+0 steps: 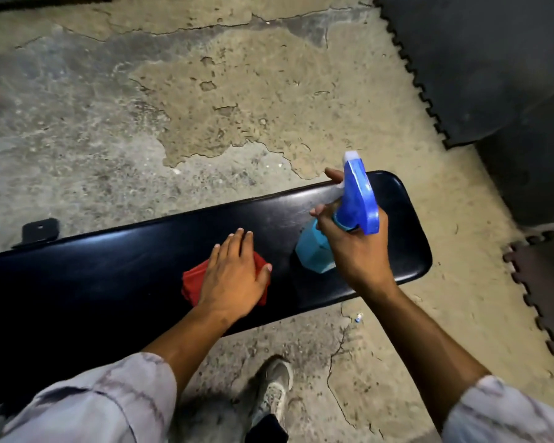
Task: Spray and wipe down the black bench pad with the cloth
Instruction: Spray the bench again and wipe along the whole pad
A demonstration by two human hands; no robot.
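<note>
The long black bench pad (109,266) runs across the view from lower left to right, glossy and dark. A folded red cloth (194,279) lies on its middle, pressed flat under my left hand (234,276), whose fingers are spread over it. My right hand (352,247) grips a blue spray bottle (314,254) by its neck above the pad's right end. The darker blue trigger head (359,196) with its white nozzle points away from me, and my index finger reaches out past the trigger.
Cracked, patchy concrete floor (205,91) surrounds the bench. Dark interlocking rubber mats (477,75) cover the floor at the right. A black metal bracket (40,230) sticks out behind the pad at left. My grey shoe (272,388) stands on the floor below the bench.
</note>
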